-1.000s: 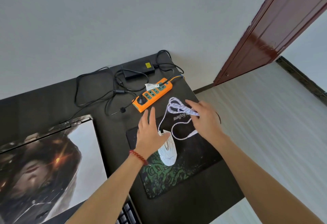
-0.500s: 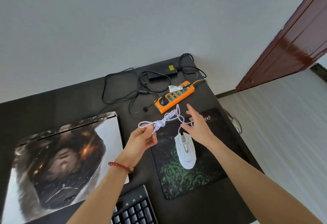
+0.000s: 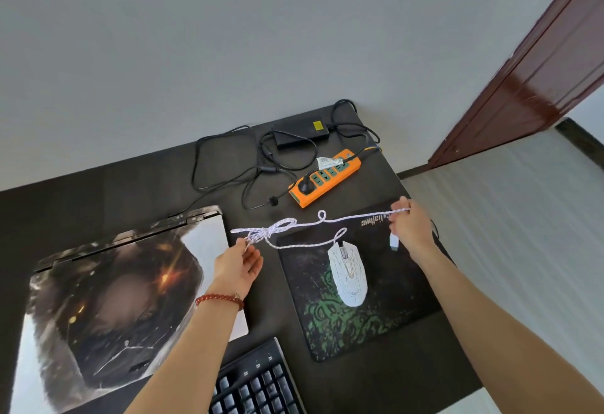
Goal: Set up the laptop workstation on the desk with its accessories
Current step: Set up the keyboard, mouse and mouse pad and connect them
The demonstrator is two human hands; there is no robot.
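A white mouse (image 3: 349, 276) lies on a black and green mouse pad (image 3: 366, 315). Its white braided cable (image 3: 346, 218) stretches above the desk between my hands. My left hand (image 3: 240, 261) pinches the bundled, knotted part of the cable near the laptop's corner. My right hand (image 3: 410, 227) pinches the cable near its other end, and the white USB plug (image 3: 394, 242) hangs below that hand. A closed laptop (image 3: 111, 289) with a dark picture on its lid lies at the left. A black keyboard (image 3: 255, 381) sits at the front edge.
An orange power strip (image 3: 327, 178) with one black plug in it lies behind the pad. A black power adapter (image 3: 302, 134) and its tangled black cords (image 3: 228, 165) lie by the wall. The desk's right edge (image 3: 457, 266) drops to the floor; a dark red door (image 3: 536, 73) stands beyond.
My hands have moved apart, pulling the cable out from a loose bundle into a long line. The USB plug now hangs free below my right hand.
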